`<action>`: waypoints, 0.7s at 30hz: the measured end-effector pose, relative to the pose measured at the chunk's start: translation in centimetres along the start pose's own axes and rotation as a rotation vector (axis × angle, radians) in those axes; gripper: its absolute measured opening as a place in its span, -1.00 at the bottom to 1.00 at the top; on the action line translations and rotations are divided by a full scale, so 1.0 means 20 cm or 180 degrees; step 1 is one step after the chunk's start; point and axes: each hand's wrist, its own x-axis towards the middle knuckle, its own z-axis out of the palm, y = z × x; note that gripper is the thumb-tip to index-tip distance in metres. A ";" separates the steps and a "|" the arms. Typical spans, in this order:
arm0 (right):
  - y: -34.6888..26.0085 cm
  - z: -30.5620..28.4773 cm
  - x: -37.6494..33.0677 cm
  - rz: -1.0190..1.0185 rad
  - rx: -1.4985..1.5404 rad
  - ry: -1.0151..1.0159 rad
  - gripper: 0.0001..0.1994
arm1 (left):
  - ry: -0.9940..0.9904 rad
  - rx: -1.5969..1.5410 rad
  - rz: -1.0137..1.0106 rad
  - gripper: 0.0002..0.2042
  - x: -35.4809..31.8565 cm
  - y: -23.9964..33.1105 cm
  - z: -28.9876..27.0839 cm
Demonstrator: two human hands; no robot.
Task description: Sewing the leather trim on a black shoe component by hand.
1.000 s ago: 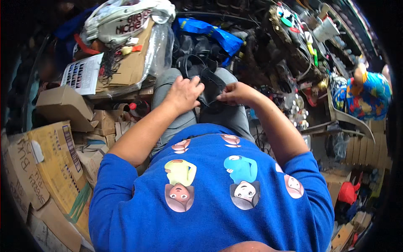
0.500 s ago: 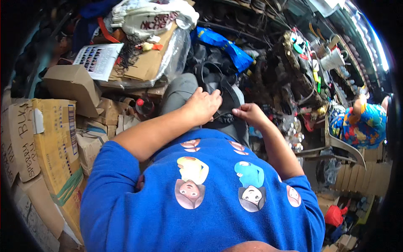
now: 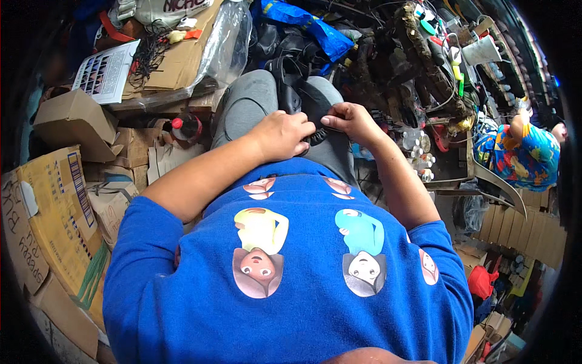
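Note:
A black strappy item that looks like a sandal [image 3: 291, 97] sits between my knees, with its looped straps pointing away from me. My left hand [image 3: 284, 134] is closed on its near end, fingers curled over the edge and hiding much of it. Just to the right, my right hand [image 3: 353, 123] pinches thumb and forefinger together beside the sandal's near end. Whatever lies in that pinch is too small to make out. Grey trousers [image 3: 245, 109] cover my legs under both hands.
Cardboard boxes [image 3: 76, 124] crowd the left, near a red-capped bottle [image 3: 185, 127]. Flat cardboard [image 3: 182, 67] lies far left. A blue plastic bag [image 3: 309, 24] rests ahead. On the right are small bottles [image 3: 418, 151], a white mug [image 3: 482, 51] and a person in bright patterned clothing [image 3: 524, 158].
My right hand has moved left and away from me, nearer my left hand. The sandal has turned more upright between my knees. The view has shifted, showing more of my lap.

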 end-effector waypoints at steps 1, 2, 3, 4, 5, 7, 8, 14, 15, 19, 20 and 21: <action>-0.02 0.01 -0.01 -0.0094 0.0073 0.0191 -0.70 | -0.0017 -0.0028 0.0012 -0.75 0.01 -0.01 -0.04; -0.06 0.02 -0.02 -0.0454 -0.0145 0.0766 -0.65 | -0.0218 -0.0283 -0.0045 -0.77 0.01 -0.03 -0.09; -0.08 0.03 -0.02 -0.0427 0.0268 0.1004 -0.60 | -0.0418 -0.0534 -0.0112 -0.78 0.02 -0.06 -0.12; -0.11 0.00 -0.05 -0.0110 0.0328 0.0825 -0.60 | -0.0191 -0.0962 -0.0087 -0.79 0.03 -0.11 -0.13; -0.20 -0.03 -0.08 0.0185 0.0388 0.0615 -0.58 | 0.0193 -0.1023 -0.0099 -0.81 0.05 -0.17 -0.14; -0.20 -0.03 -0.09 0.0302 -0.0053 0.0101 -0.59 | 0.0320 -0.1108 -0.0080 -0.82 0.14 -0.18 -0.19; -0.20 -0.02 -0.09 0.0259 -0.0155 -0.0098 -0.63 | 0.0322 -0.1118 -0.0078 -0.82 0.19 -0.20 -0.17; -0.21 -0.04 -0.19 0.0217 -0.0274 -0.0317 -0.74 | -0.0310 -0.0931 0.0091 -0.79 0.35 -0.19 -0.13; -0.21 -0.03 -0.21 0.0228 -0.0262 -0.0321 -0.74 | -0.0458 -0.1016 0.0118 -0.79 0.36 -0.20 -0.15; -0.24 0.00 -0.29 0.0334 0.0264 -0.0006 -0.74 | -0.0983 -0.1513 -0.0065 -0.78 0.40 -0.21 -0.17; -0.24 0.00 -0.30 0.0271 0.0488 0.0125 -0.75 | -0.1025 -0.1825 0.0009 -0.79 0.40 -0.23 -0.16; -0.24 -0.01 -0.32 0.0209 0.0711 0.0259 -0.75 | -0.1030 -0.1836 0.0002 -0.79 0.41 -0.25 -0.16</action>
